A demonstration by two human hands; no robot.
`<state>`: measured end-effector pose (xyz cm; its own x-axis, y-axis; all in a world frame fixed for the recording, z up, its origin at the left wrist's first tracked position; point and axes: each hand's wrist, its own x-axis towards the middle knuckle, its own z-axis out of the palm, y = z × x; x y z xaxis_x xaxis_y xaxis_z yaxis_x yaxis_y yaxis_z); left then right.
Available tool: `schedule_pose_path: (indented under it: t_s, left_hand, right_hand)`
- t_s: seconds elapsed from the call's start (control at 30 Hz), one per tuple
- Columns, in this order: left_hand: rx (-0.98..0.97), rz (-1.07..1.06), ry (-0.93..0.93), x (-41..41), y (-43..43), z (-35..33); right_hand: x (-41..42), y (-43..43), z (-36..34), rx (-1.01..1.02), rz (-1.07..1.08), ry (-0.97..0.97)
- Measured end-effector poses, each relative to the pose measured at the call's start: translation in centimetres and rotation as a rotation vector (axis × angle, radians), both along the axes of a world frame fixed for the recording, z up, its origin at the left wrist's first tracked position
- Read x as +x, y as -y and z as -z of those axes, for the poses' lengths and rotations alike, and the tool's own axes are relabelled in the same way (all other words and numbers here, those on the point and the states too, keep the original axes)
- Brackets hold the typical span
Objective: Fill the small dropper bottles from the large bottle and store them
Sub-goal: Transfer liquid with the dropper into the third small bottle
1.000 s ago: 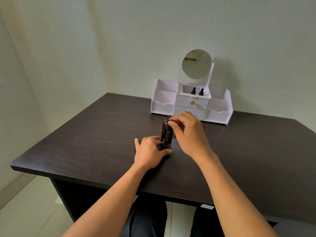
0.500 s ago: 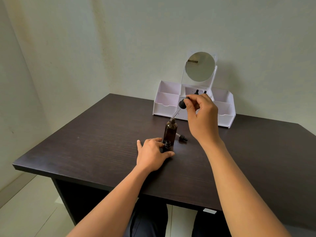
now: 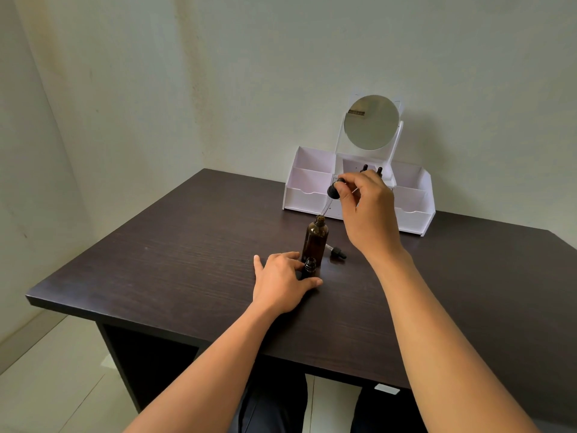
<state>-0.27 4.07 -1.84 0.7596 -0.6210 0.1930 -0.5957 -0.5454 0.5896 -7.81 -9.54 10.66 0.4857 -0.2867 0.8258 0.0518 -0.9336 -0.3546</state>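
Right hand (image 3: 370, 214) around dropper bulb (image 3: 332, 191)

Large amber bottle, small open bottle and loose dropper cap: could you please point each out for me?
Large amber bottle (image 3: 315, 242): head view, middle of its body.
Small open bottle (image 3: 310, 265): head view, its threaded neck.
Loose dropper cap (image 3: 337, 253): head view, its black collar.

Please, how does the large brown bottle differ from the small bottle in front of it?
The large bottle is much taller than the small bottle. The left hand grips the small bottle; nothing holds the large bottle. The dropper pinched by the right hand has its tip at the large bottle's mouth; nothing is over the small bottle's mouth. Both are dark brown, upright and uncapped.
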Motion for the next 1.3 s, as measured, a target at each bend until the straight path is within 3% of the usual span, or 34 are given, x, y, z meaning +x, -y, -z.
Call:
schedule_pose_path:
  t_s: [0.43,1.3]
  left_hand:
    - [0.007,-0.008,0.023,-0.1,0.1,0.1]
    - [0.002,-0.006,0.010,-0.1,0.0,-0.1]
  right_hand:
    - [2.4,0.5,0.5,0.082,0.090,-0.524]
    - [3.0,0.9,1.6,0.246,0.020,-0.477]
